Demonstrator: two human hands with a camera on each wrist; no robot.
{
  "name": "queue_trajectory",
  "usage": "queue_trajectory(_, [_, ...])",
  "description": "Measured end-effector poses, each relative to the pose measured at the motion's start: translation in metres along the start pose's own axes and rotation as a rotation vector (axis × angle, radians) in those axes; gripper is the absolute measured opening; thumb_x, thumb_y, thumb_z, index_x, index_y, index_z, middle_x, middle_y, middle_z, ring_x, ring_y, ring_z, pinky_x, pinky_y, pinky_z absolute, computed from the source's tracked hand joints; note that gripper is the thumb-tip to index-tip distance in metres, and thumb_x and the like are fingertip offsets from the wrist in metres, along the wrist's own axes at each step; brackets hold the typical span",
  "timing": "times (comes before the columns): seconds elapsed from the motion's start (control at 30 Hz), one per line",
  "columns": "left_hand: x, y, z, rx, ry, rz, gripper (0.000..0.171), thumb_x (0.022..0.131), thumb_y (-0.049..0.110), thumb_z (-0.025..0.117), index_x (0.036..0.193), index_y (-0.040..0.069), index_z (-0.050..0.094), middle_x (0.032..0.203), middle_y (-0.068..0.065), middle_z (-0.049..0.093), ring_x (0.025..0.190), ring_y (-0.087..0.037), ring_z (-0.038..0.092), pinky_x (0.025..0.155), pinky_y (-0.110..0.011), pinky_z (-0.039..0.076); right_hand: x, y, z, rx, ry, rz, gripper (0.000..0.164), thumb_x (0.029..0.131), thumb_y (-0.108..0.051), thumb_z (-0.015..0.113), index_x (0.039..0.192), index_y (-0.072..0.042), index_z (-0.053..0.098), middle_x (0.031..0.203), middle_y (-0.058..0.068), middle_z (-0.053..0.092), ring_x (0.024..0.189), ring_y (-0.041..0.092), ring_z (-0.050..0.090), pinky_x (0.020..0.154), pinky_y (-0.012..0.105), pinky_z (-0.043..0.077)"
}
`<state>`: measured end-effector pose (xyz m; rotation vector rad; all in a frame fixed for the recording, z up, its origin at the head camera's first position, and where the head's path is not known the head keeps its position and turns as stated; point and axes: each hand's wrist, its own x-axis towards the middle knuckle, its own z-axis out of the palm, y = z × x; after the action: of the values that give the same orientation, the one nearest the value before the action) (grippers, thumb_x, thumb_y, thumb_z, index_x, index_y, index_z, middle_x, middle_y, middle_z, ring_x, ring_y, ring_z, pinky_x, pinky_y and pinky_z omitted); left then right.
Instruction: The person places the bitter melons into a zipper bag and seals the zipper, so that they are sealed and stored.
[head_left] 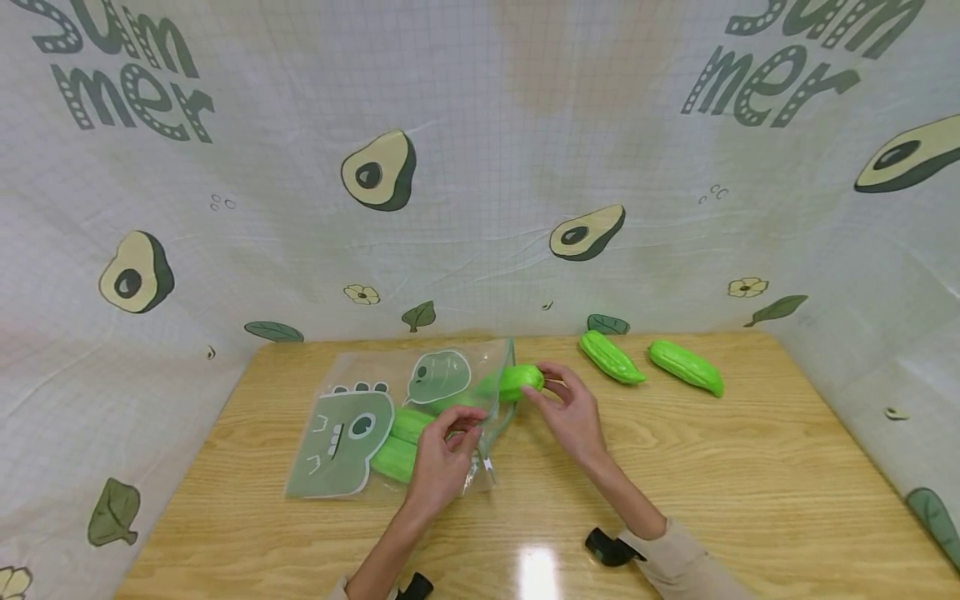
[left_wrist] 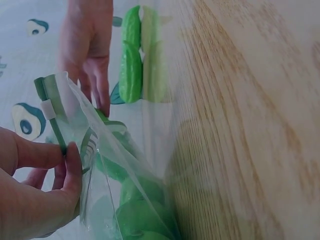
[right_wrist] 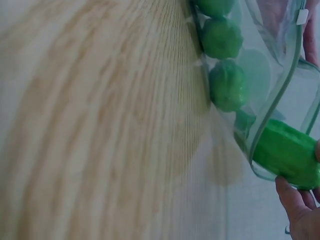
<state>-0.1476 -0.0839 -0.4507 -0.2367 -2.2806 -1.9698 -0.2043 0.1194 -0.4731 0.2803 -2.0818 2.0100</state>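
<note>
A clear zip bag (head_left: 330, 479) printed with green cartoon figures lies on the table, its open mouth to the right. My left hand (head_left: 438, 462) pinches the bag's edge near the white slider (left_wrist: 48, 109), holding the mouth apart. With fingertips and thumb, my right hand (head_left: 576, 421) grips a bright green, ridged toy gourd (head_left: 522, 382) at its outer end. In the right wrist view, that gourd (right_wrist: 285, 152) passes partway through the bag's mouth. Several similar green gourds (head_left: 396, 458) lie inside the bag, seen through the plastic.
Two more green gourds lie at the back right, one pointed gourd (head_left: 611, 358) nearer the bag and another gourd (head_left: 686, 367) farther right. A cloth (head_left: 480, 167) printed with avocados rises behind and beside the wooden table (head_left: 675, 475).
</note>
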Motion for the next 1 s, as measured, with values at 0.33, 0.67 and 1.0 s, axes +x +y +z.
queue_trajectory(0.33, [-0.001, 0.000, 0.000, 0.002, 0.001, 0.008, 0.020, 0.093, -0.013, 0.062, 0.107, -0.002, 0.072, 0.106, -0.014, 0.070, 0.102, -0.028, 0.065, 0.088, -0.028, 0.057, -0.001, 0.002, 0.009, 0.023, -0.018, 0.036, 0.042, 0.092, -0.006, 0.077, 0.129, 0.002, 0.062, 0.129, 0.019, 0.059, 0.119, 0.037, 0.062, 0.090, 0.028, 0.058])
queue_trajectory(0.67, [-0.001, 0.001, 0.000, -0.011, -0.001, 0.016, 0.021, 0.093, -0.013, 0.062, 0.108, -0.002, 0.072, 0.107, -0.015, 0.070, 0.102, -0.028, 0.065, 0.088, -0.028, 0.058, 0.002, 0.005, 0.015, 0.033, -0.006, 0.077, 0.041, 0.091, -0.004, 0.077, 0.129, 0.003, 0.061, 0.124, 0.019, 0.058, 0.115, 0.034, 0.065, 0.090, 0.028, 0.058])
queue_trajectory(1.0, [-0.002, 0.002, 0.000, 0.028, 0.000, 0.005, 0.022, 0.093, -0.013, 0.062, 0.107, 0.000, 0.072, 0.106, -0.012, 0.071, 0.103, -0.027, 0.066, 0.087, -0.028, 0.057, 0.004, 0.005, 0.021, 0.014, -0.021, 0.104, 0.041, 0.092, -0.007, 0.077, 0.129, 0.003, 0.061, 0.129, 0.021, 0.059, 0.118, 0.036, 0.063, 0.094, 0.025, 0.056])
